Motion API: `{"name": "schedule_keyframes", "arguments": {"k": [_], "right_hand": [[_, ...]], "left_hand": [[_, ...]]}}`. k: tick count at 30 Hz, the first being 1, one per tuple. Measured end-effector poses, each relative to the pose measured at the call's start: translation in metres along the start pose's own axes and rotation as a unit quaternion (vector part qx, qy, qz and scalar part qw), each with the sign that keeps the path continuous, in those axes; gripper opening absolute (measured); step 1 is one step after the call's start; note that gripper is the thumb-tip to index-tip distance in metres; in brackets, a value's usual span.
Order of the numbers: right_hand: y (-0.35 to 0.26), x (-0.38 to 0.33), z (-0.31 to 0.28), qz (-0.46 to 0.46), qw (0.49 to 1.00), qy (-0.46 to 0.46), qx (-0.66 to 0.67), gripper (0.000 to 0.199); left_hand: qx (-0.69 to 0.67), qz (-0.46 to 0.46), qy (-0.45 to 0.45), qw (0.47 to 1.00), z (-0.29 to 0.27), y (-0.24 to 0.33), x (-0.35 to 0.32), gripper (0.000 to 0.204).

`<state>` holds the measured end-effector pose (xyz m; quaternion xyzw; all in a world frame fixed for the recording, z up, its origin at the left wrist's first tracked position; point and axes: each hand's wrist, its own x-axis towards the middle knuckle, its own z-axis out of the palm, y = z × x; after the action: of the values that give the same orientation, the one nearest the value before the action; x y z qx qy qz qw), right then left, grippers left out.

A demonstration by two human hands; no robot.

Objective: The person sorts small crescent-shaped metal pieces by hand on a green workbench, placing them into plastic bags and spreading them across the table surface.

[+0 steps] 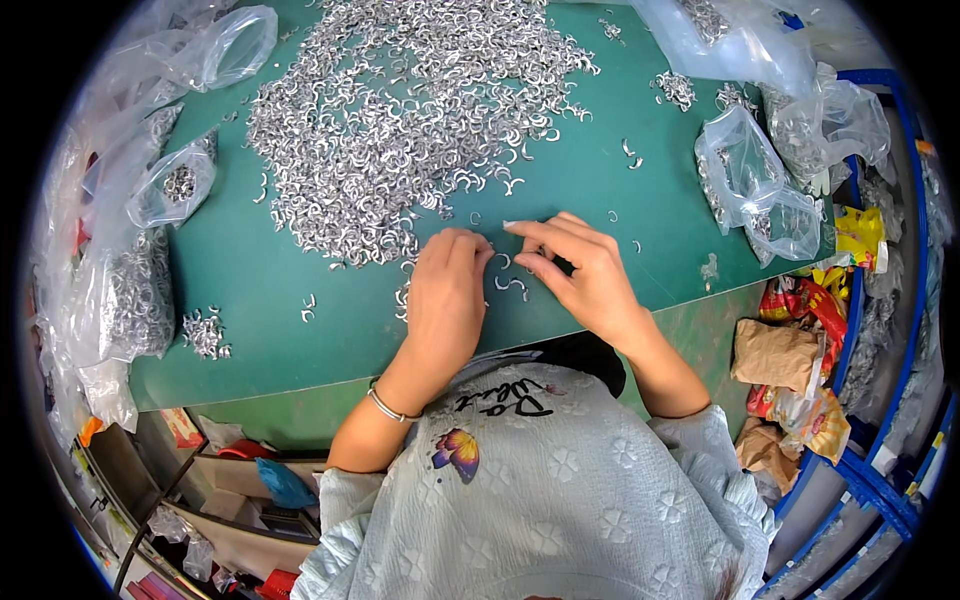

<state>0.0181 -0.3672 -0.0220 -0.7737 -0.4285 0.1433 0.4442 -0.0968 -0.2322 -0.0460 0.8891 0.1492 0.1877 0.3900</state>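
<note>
On the green table top, a broad heap of small silvery C-shaped metal pieces (400, 120) spreads away from me. At the heap's near edge my left hand (447, 295) is closed, fingers bent down and pressed together; whatever it pinches is hidden under it. Just right of it my right hand (580, 265) hovers low over the table, index finger and thumb apart, the other fingers curled. Nothing shows between that thumb and index finger. A few loose curved pieces (512, 286) lie between the two hands, and more show beside the left hand.
Clear plastic bags of metal pieces (140, 290) line the table's left side. More open bags (750, 180) stand at the right. Small piles (205, 333) lie near the left edge and at the far right. Blue shelving (850, 370) and packages (775, 355) are beyond the right edge.
</note>
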Motion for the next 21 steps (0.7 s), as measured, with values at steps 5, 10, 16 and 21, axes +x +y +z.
{"name": "schedule_keyframes", "arguments": {"k": [5,10,16,21], "right_hand": [[0.001,0.006,-0.005,0.033,0.999,0.015,-0.008,0.024],[0.001,0.012,0.016,-0.113,0.985,-0.018,-0.132,0.018],[0.000,0.019,0.018,-0.191,0.954,-0.075,-0.220,0.012],[0.016,0.024,0.000,-0.149,0.974,-0.019,-0.172,0.006]], "left_hand": [[0.026,0.010,0.050,0.998,-0.014,0.000,0.000,0.018],[0.088,-0.020,0.019,0.996,-0.020,0.007,-0.011,0.022],[0.093,-0.027,0.023,0.995,-0.025,0.008,-0.016,0.023],[0.085,-0.026,0.026,0.996,-0.027,0.010,-0.017,0.024]]}}
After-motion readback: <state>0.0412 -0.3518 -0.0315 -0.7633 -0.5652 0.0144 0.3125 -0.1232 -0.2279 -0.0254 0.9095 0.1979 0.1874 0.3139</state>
